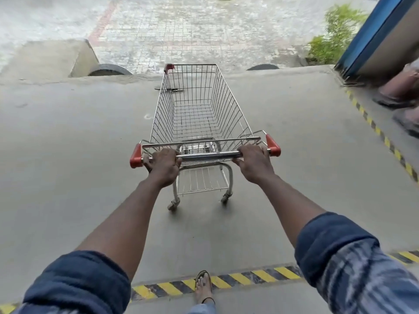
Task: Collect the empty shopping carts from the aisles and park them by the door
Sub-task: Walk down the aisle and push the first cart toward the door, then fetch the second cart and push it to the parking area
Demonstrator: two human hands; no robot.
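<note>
Now: shopping cart (197,114) stands on the concrete floor (68,132), about mid-floor, with its nose toward the floor's far edge, where a paved yard (181,30) begins. The wire basket is upright, with bare mesh showing down to its bottom, and a lower rack (201,180) sits under it. Rear left caster (173,203) and rear right caster (225,197) are both on the floor.

Left hand (164,165): fingers curled over the handle bar (208,155), gripping it beside the left red end cap (136,156).
Right hand (254,162): same grip, beside the right red end cap (273,145).
Both arms are stretched forward. Left sleeve (74,282) and right sleeve (335,241) are blue and rolled up.

Near edge of floor: a yellow-black hazard stripe (238,279), with a sandalled foot (204,285) on it.
Right edge: a second stripe (383,135). Beside it are another person's feet (401,96), blurred.
Far right corner: a blue frame (371,35), with green plants (335,30) just left of it.
Far edge: one half-sunk tyre (110,70) lies left of the cart's nose and another tyre (263,67) right of it. A concrete block (52,57) sits toward the far left corner.
</note>
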